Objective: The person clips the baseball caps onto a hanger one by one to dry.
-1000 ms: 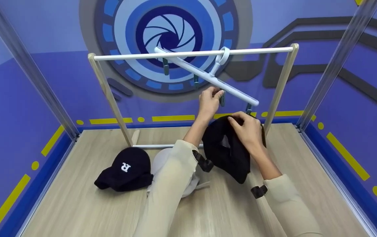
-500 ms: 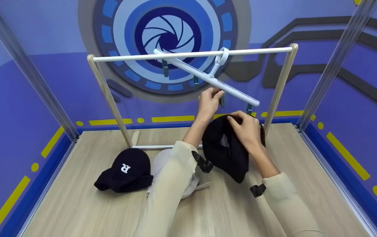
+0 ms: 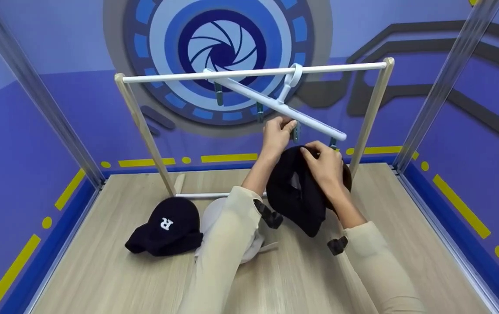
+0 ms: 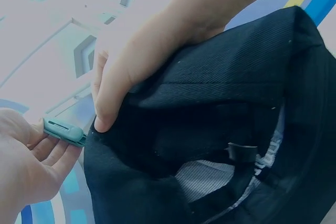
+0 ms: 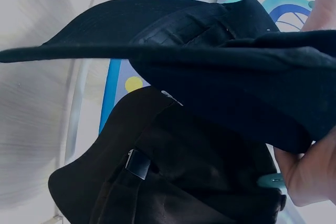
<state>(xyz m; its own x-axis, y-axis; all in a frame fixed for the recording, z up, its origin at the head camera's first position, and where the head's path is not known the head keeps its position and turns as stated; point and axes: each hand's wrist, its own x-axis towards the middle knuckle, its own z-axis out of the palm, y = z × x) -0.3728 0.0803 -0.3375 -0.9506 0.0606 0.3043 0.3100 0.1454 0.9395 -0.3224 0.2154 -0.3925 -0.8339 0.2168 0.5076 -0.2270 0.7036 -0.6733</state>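
In the head view my left hand (image 3: pixel 275 138) pinches a dark green clip (image 3: pixel 296 132) under the pale blue hanger (image 3: pixel 258 97). Just to its right, my right hand (image 3: pixel 327 170) grips the edge of a black cap (image 3: pixel 291 192), whose hollow inside faces me. From the left wrist, the clip (image 4: pixel 64 131) shows between thumb and fingers, close to the cap's edge (image 4: pixel 113 156). Whether its mouth has hold of the fabric is unclear. The right wrist view shows another black cap (image 5: pixel 173 182) with a metal buckle, beneath the held one, by a green clip (image 5: pixel 270 180).
The hanger hooks over the white bar of a wooden rack (image 3: pixel 158 78), with more clips (image 3: pixel 219 93) along it. A black cap with a white R (image 3: pixel 171 226) lies on the wood-grain table (image 3: pixel 92 261). Beside it, a light grey cap (image 3: pixel 256 244) is partly hidden by my left sleeve.
My right hand has raised the black cap slightly. The hanger has turned a little, its left end dropping and its right end shifting right. My left hand stays at the same clip.
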